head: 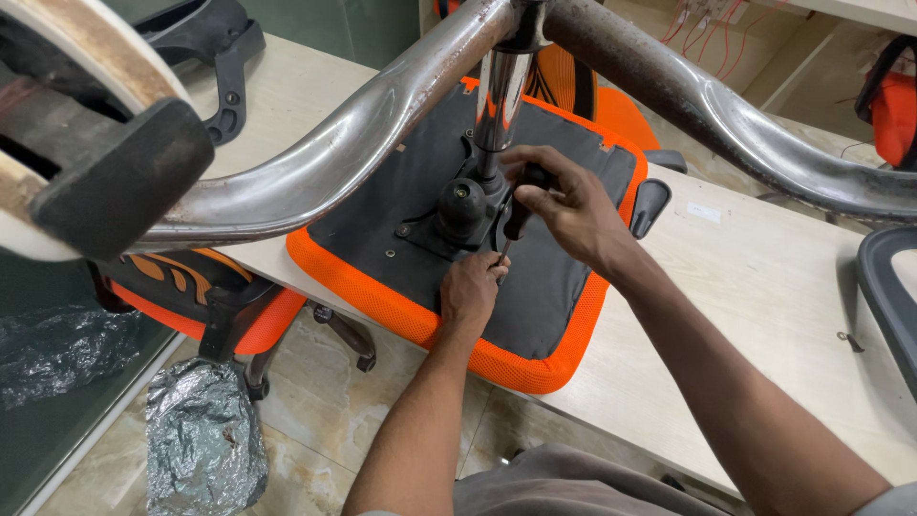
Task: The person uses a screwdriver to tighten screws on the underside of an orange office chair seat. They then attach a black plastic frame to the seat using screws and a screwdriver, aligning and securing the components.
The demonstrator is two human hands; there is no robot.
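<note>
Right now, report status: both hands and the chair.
Right hand gripping screwdriver. Left hand steadying its tip. Upturned orange chair seat on table. Chrome base legs overhead.

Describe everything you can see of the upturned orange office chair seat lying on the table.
The orange mesh-edged chair seat lies upside down on the pale wooden table, one corner overhanging its edge. Its underside is black fabric, bearing a black metal mechanism plate with a shiny chrome column rising from it. The left hand rests on the underside; the right hand grips a dark-handled screwdriver.
</note>
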